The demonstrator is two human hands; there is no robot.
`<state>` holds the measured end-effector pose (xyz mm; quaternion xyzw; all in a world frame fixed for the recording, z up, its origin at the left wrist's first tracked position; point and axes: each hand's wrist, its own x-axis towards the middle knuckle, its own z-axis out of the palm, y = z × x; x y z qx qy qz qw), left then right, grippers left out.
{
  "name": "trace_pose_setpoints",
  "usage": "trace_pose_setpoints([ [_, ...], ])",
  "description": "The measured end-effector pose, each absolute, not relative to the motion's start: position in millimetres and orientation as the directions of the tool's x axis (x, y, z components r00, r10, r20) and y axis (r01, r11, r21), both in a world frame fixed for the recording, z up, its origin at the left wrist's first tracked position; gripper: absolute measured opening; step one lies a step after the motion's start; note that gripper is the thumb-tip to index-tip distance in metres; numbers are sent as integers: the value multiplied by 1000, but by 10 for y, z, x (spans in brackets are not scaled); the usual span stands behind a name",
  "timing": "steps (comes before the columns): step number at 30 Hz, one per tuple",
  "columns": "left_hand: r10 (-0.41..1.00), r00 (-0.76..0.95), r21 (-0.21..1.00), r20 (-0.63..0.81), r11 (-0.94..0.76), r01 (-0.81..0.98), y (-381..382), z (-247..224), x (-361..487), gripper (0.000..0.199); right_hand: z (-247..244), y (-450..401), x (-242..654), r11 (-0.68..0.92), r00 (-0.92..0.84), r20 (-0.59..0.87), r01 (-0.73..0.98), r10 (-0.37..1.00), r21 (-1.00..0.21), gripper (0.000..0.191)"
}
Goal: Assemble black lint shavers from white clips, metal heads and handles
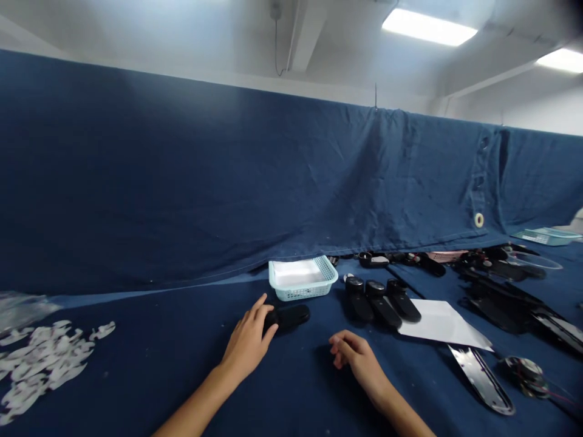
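My left hand reaches to a black handheld device lying on the blue cloth. Its thumb and fingers are around the device's left end, which they partly hide. To the right, my right hand hovers over the cloth with its fingers loosely curled in, and nothing shows in them. Just behind the device stands a light blue plastic basket with white paper inside. Three similar black devices lie side by side to the right of the basket, partly by a white sheet.
White plastic pieces are heaped at the left, near a clear plastic bag. At the right lie a long shell part, a wired round component and black housings. A blue curtain hangs across the back.
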<state>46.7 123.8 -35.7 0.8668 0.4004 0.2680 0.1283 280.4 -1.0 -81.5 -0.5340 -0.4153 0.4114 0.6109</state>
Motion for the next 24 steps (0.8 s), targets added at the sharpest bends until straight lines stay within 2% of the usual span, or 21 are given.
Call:
trace_pose_setpoints([
  [3,813,486,587,322,-574,571,1194,-373,537,21,-816,-17,2803,89,318,66,-57,946,-994,39],
  [7,890,402,775,218,-408,483,953,-352,543,34,-816,-33,2816,88,319,63,-66,946,-994,41],
  [11,929,368,941,-37,-92,325,465,-336,383,54,-733,-140,2722,107,318,75,-85,945,-991,40],
  [14,903,395,976,-171,99,196,100,-338,238,59,-623,-304,2474,124,267,81,-152,960,-981,46],
  [17,923,355,987,-151,120,108,-123,-392,146,54,-552,-467,2120,119,97,98,-247,990,-962,59],
  [20,957,280,996,-69,48,81,-200,-494,91,56,-549,-551,1828,90,-20,96,-198,995,-976,70],
  [22,965,262,996,-13,-10,86,-207,-546,57,56,-555,-566,1737,87,-38,91,-111,995,-990,64],
  [24,967,252,993,36,-63,99,-197,-558,22,50,-532,-584,1734,149,-17,149,-1,989,-989,54],
])
